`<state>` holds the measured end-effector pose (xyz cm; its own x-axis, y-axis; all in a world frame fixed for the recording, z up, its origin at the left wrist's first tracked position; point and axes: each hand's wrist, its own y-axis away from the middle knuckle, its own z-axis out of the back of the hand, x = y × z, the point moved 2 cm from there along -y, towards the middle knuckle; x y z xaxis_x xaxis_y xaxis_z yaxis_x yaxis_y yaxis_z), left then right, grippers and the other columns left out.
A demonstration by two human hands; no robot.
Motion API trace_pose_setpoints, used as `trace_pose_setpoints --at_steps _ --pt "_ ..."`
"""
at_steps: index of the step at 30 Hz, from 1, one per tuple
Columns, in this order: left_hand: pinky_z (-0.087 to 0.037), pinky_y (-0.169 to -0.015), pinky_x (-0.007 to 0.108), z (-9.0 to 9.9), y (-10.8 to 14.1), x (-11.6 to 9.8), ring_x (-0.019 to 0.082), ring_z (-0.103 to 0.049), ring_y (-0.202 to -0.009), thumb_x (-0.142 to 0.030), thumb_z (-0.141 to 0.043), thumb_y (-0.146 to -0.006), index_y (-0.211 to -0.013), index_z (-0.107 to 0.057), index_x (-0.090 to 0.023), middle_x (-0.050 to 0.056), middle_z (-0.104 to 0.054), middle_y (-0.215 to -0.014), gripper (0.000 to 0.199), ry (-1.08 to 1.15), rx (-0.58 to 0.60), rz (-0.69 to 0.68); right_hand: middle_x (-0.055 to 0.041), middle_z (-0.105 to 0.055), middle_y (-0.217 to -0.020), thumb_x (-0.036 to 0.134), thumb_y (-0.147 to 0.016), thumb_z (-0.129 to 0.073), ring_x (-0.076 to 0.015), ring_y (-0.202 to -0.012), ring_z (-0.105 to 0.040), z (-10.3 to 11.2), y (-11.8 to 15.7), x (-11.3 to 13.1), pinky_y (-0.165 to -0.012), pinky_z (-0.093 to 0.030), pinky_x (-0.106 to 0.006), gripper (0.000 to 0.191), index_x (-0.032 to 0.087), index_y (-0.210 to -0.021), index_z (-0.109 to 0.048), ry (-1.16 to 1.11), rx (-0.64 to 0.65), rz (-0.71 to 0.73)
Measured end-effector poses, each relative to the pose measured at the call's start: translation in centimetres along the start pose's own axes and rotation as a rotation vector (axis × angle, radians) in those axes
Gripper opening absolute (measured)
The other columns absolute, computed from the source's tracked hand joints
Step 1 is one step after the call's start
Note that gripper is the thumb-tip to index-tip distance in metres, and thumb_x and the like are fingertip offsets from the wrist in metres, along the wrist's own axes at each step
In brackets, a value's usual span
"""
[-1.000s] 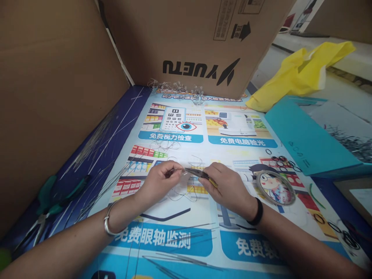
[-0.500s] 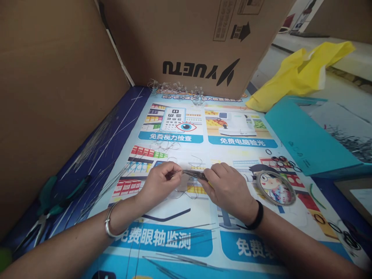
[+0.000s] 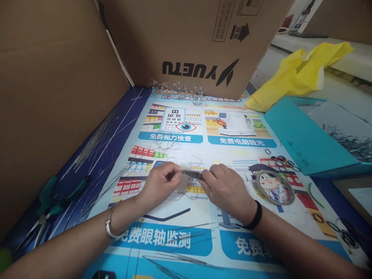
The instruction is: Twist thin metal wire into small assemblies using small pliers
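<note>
My left hand (image 3: 161, 179) is closed in a pinch at the middle of the printed poster (image 3: 186, 213). Between its thumb and forefinger is a thin wire, mostly hidden by the fingers. My right hand (image 3: 225, 186) wraps round a pair of pliers (image 3: 192, 174), whose dark, slim jaws point left and meet the wire at my left fingertips. A curved loop of wire (image 3: 186, 195) shows just below the jaws. Further up the poster lie more bent wire loops (image 3: 165, 145).
Green-handled pliers (image 3: 48, 211) and straight wires (image 3: 95, 143) lie at left. A cardboard box (image 3: 186, 42) stands behind, with wire pieces (image 3: 197, 95) at its foot. At right are black rings (image 3: 281, 159), a tape roll (image 3: 276, 188), a blue box (image 3: 310, 135) of wire bits and a yellow bag (image 3: 299, 73).
My right hand and the pliers have shifted very slightly left, towards my left hand. The left hand stays in the same pinch.
</note>
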<state>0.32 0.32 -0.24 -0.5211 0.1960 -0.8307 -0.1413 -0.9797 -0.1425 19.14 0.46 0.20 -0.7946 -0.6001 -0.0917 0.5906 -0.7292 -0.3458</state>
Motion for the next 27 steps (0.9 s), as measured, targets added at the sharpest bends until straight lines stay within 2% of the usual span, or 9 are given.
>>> trace_pose_setpoints --at_steps 14,21,27 --pt "-0.039 -0.059 0.023 0.02 0.03 0.2 0.011 -0.051 -0.063 -0.013 -0.05 -0.076 -0.073 -0.059 -0.016 -0.001 -0.056 -0.065 0.01 -0.046 -0.013 -0.073 -0.0045 -0.055 -0.072 0.033 -0.089 -0.044 -0.0178 -0.069 -0.044 -0.44 0.25 0.01 -0.058 -0.024 -0.029 0.024 0.019 -0.076 -0.057 -0.053 0.011 0.0" --pt "-0.039 -0.058 0.022 0.08 -0.08 0.0 0.011 -0.05 -0.063 -0.015 -0.05 -0.078 -0.073 -0.06 -0.016 -0.001 -0.057 -0.067 0.01 -0.016 0.001 -0.039 -0.0048 -0.055 -0.074 0.033 -0.089 -0.044 -0.0177 -0.071 -0.045 -0.46 0.26 -0.07 -0.059 -0.025 -0.029 0.022 0.019 -0.078 -0.058 -0.066 0.047 -0.035" --pt "-0.041 -0.06 0.023 0.07 -0.15 0.04 0.011 -0.051 -0.064 -0.019 -0.051 -0.08 -0.079 -0.062 -0.017 0.0 -0.058 -0.068 0.012 0.01 0.017 -0.037 -0.0056 -0.055 -0.074 0.035 -0.088 -0.045 -0.0185 -0.073 -0.044 -0.26 0.14 -0.25 -0.062 -0.026 -0.029 0.025 0.018 -0.076 -0.057 -0.045 0.027 -0.028"
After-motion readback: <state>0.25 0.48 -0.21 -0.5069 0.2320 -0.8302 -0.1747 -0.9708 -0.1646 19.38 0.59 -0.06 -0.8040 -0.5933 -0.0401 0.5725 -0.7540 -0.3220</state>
